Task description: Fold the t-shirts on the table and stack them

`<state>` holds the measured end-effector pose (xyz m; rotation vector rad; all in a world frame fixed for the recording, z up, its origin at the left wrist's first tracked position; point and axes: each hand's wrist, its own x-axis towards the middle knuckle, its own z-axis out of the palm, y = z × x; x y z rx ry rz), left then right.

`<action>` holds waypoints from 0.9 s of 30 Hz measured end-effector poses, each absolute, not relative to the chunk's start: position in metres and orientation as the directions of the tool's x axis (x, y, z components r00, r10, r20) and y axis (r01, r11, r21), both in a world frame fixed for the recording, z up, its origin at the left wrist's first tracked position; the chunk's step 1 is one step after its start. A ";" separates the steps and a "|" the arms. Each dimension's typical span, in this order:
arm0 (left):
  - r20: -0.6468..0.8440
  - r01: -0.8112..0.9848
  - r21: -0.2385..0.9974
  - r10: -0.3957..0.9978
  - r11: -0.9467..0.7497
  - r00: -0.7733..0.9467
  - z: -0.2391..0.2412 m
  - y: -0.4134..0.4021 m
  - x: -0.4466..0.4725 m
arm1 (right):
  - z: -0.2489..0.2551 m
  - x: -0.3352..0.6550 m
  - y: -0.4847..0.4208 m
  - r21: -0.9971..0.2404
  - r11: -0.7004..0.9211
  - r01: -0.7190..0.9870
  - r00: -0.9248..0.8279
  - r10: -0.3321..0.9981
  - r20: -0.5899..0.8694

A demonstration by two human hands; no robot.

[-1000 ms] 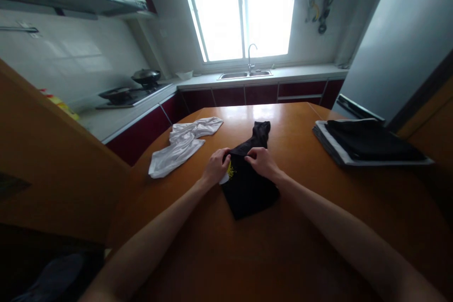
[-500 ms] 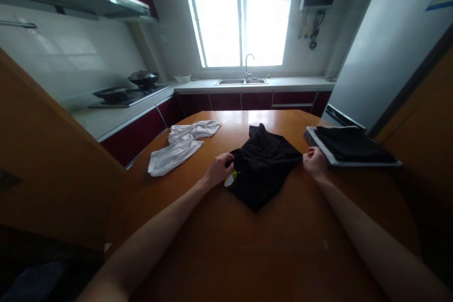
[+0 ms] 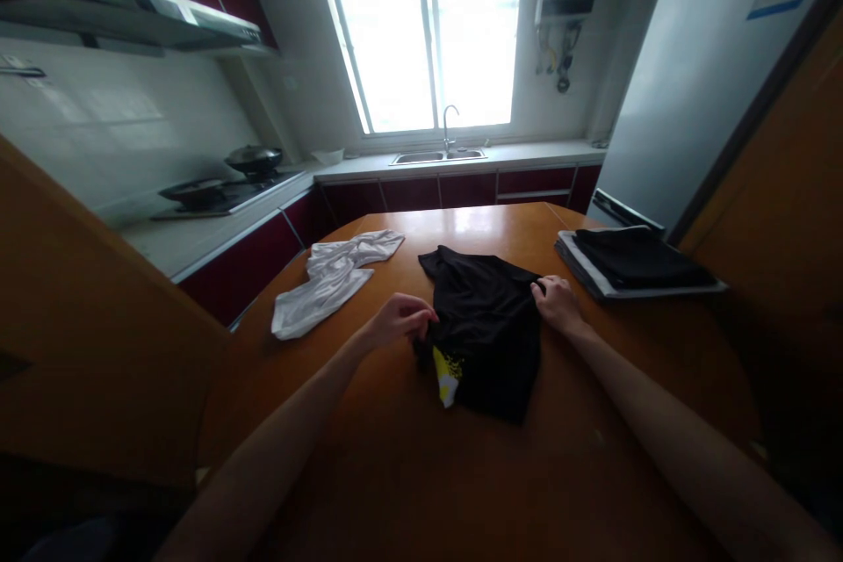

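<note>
A black garment [image 3: 491,316] with a yellow and white print lies partly spread on the wooden table [image 3: 408,474]; its exact kind I cannot tell. My left hand [image 3: 399,319] pinches its left edge, just above the print. At the upper right edge of the cloth, my right hand [image 3: 557,300] has its fingers closed on the fabric. To the left lies a crumpled white satin garment [image 3: 335,277], apart from both hands.
At the table's right side is a stack of folded clothes [image 3: 638,259], black on top and white and grey below. Beyond the table run a counter with a sink [image 3: 438,156] and a stove [image 3: 230,193] with pans. A refrigerator [image 3: 678,79] stands at the right.
The black garment has turned and spread out, its printed part now nearer to me. My right hand has moved left with its edge, and the left hand slightly lower. The view has shifted slightly.
</note>
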<state>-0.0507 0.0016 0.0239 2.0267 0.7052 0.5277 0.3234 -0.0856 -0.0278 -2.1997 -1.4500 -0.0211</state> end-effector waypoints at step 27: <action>0.665 0.593 0.625 0.744 -0.508 -0.064 0.043 0.228 -0.017 | 0.017 0.399 0.083 -0.916 -0.208 0.344 0.859 0.463 0.218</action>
